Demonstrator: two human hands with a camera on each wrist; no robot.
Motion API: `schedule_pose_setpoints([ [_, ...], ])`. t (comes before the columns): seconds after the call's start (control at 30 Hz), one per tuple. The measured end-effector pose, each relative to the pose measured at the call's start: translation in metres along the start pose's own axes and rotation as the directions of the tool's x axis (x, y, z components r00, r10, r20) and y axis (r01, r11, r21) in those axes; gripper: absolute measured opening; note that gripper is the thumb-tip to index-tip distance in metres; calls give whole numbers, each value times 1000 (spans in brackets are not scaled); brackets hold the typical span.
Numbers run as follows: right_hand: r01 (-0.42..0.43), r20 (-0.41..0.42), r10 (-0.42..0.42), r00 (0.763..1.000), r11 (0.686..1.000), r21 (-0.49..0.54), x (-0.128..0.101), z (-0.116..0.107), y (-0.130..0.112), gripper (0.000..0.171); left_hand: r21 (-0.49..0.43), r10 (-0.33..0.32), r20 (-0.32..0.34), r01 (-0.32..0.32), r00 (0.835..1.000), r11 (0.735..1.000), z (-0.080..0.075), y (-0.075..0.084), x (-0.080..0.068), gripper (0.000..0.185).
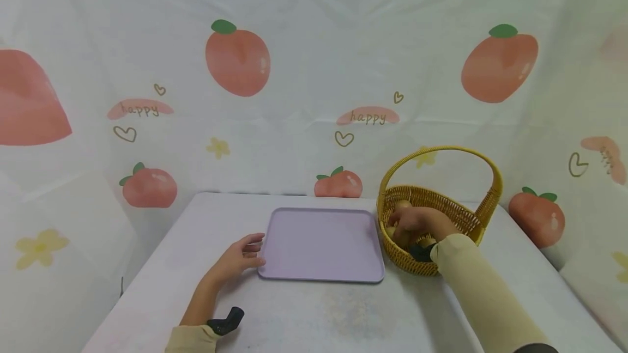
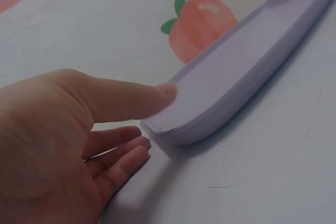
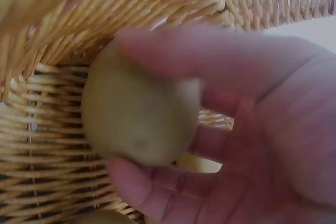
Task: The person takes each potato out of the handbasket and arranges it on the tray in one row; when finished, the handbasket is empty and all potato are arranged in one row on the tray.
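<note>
On the white table (image 1: 314,315): lilac tray (image 1: 321,243) at centre, long side toward the person; woven yellow basket (image 1: 456,214) just to its right, nearly touching the tray's right edge, arched handle (image 1: 441,151) upright.

Right hand (image 1: 417,222): lowered inside the basket, below the rim. Fingers and thumb curled round a rounded yellow-green fruit (image 3: 139,114), as seen from the right wrist view; thumb over the top, fingertips under the lower side. Grasp closed on the fruit. Fruit position: inside the basket, close against the woven wall, lifted or resting cannot be told. Further pale rounded items (image 1: 403,206) visible in the basket beside the hand; kind not discernible. Cream sleeve (image 1: 471,282) reaching from the lower right to the wrist, dark wrist strap at the basket's near wall.

Left hand (image 1: 240,257): palm down on the table at the tray's near-left corner. Fingers extended and relaxed, nothing grasped. Thumb tip (image 2: 167,92) touching the tray's rounded corner in the left wrist view; remaining fingers flat on the table just beside the tray's edge. Dark strap (image 1: 227,320) at the left wrist, cream cuff below.

Behind the table: white backdrop cloth (image 1: 314,70) printed with peaches, hearts, flowers and the word "happy".
</note>
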State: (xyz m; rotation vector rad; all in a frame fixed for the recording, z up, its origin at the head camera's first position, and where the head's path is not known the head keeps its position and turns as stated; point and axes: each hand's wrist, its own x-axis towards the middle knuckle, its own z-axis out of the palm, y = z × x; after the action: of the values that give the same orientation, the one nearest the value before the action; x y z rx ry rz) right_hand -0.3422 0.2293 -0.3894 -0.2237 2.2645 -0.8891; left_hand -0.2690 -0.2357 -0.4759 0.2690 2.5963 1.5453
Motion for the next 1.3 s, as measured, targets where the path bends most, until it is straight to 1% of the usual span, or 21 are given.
schedule_pose_setpoints([
  [0.03, 3, -4, -3, 1000, 1000, 12, -1, 0, 1, 57, 15, -2, 2, 2, 1000, 1000, 1, 1, 0, 68],
  [0.1, 24, -41, -22, 999, 999, 44, -3, -2, 4, 58, 59, -11, 2, 11, 1000, 998, 3, 2, -1, 69],
  [0.17, 64, -85, -56, 995, 994, 93, -7, -3, 7, 59, 106, -17, 3, 17, 1000, 994, 4, 3, -2, 71],
  [0.23, 112, -134, -94, 986, 985, 133, -11, -4, 9, 53, 141, -28, -4, 28, 1000, 990, 4, 4, -3, 72],
  [0.33, 199, -207, -166, 964, 968, 152, -19, -4, 10, 44, 165, -28, -2, 28, 1000, 986, 4, 6, -5, 73],
  [0.4, 253, -241, -212, 947, 955, 152, -24, -5, 11, 38, 164, -30, -1, 30, 1000, 986, 4, 6, -6, 74],
  [0.5, 342, -271, -293, 917, 928, 152, -33, -3, 11, 36, 164, -28, 7, 27, 1000, 986, 3, 6, -7, 77],
  [0.63, 427, -294, -370, 881, 891, 155, -48, 3, 8, 39, 160, -33, 14, 30, 999, 987, 4, 4, -6, 80],
  [0.7, 443, -308, -384, 871, 884, 151, -55, 8, 5, 47, 159, -41, 13, 38, 999, 986, 4, 2, -4, 80],
  [0.77, 450, -320, -393, 862, 884, 127, -60, 14, 2, 58, 162, -47, 13, 44, 999, 986, 4, 1, -3, 80],
  [0.83, 448, -328, -402, 855, 891, 75, -63, 21, 0, 67, 169, -51, 11, 48, 999, 984, 5, 1, -3, 80],
  [0.9, 445, -340, -416, 844, 895, 11, -64, 28, -3, 71, 174, -46, 13, 43, 999, 984, 5, 2, -3, 81],
  [1.0, 439, -361, -420, 833, 898, -33, -64, 40, -11, 70, 170, -49, 15, 46, 999, 984, 6, 3, -3, 80],
  [1.2, 455, -370, -413, 832, 890, 30, -57, 61, -32, 67, 159, -52, 15, 49, 999, 986, 6, 4, -4, 80],
  [1.23, 459, -372, -419, 828, 888, 22, -54, 63, -36, 66, 163, -49, 18, 46, 999, 986, 5, 4, -4, 80],
  [1.3, 462, -379, -438, 815, 886, -30, -47, 68, -43, 65, 162, -48, 18, 45, 999, 986, 5, 4, -5, 80],
])
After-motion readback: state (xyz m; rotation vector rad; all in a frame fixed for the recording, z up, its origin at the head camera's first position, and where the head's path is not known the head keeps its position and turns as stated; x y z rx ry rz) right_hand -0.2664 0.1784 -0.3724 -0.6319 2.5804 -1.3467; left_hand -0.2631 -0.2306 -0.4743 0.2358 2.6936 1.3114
